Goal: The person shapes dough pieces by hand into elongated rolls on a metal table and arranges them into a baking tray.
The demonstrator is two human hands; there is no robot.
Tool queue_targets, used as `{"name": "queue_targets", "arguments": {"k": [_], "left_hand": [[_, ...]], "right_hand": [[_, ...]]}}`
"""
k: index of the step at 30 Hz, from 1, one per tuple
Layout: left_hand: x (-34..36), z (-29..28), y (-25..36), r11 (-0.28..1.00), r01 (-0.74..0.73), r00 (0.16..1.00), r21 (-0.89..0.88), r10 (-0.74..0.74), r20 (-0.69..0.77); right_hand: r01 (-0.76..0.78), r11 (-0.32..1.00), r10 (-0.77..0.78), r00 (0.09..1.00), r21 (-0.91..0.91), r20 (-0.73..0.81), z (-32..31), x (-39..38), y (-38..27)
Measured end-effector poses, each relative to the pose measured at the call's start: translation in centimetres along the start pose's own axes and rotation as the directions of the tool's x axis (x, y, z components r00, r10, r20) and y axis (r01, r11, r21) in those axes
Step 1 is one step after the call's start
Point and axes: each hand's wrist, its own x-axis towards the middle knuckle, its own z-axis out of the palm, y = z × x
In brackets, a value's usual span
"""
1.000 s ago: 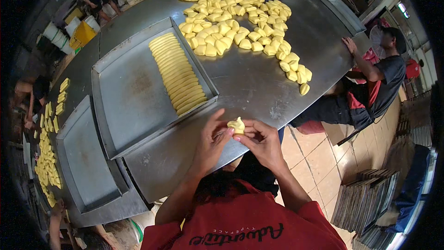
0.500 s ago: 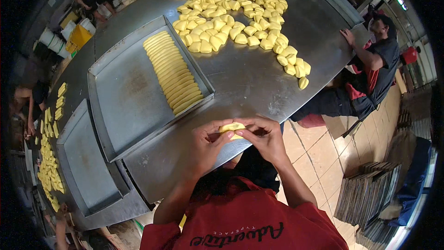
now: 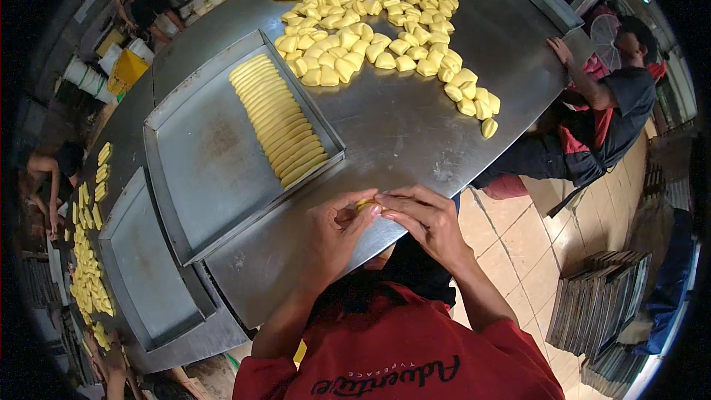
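A small yellow dough piece [image 3: 364,205] is pinched between both hands at the near edge of the steel bench [image 3: 415,126]. Only a sliver of it shows, so its shape is hard to judge; it seems to run left to right, its long axis roughly along the bench edge. The left hand [image 3: 335,231] closes its thumb and fingertips on the left end of the piece. The right hand [image 3: 424,216] curls over the right end, fingers bent, tips meeting the left hand's over the dough. The piece sits between the two sets of fingertips, mostly covered by them, and whether it rests on the bench or is just above it cannot be told.

Just beyond the hands, to the left, lies a tray [image 3: 200,170] with a row of shaped rolls [image 3: 278,120] laid side by side along its right wall. A second tray [image 3: 148,267] lies further left, tucked partly under the first. Across the bench spreads a heap of dough lumps [image 3: 370,30], well apart from the hands. A seated person [image 3: 607,111] on the right rests a hand on the bench edge. More yellow pieces [image 3: 89,267] line the far left side.
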Motion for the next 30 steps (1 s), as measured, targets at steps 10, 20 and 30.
{"name": "queue_targets", "arguments": {"k": [10,20,30], "left_hand": [[-0.2,-0.6,-0.1,0.914,-0.29,0.955,0.285,0.294,0.027],[2.4,-2.3,-0.7,0.975,-0.1,0.99,0.198,0.078,0.117],[3.0,-3.3,-6.2,0.85,-0.288,0.956,0.44,0.23,0.182]], "right_hand": [[-0.502,0.734,0.452,0.864,0.459,0.222,-1.4,1.6,-0.7],[-0.175,0.98,0.14,0.946,0.099,0.291,-1.9,3.3,0.5],[-0.049,0.995,0.036,0.987,0.082,0.155,0.6,0.6,5.4]]}}
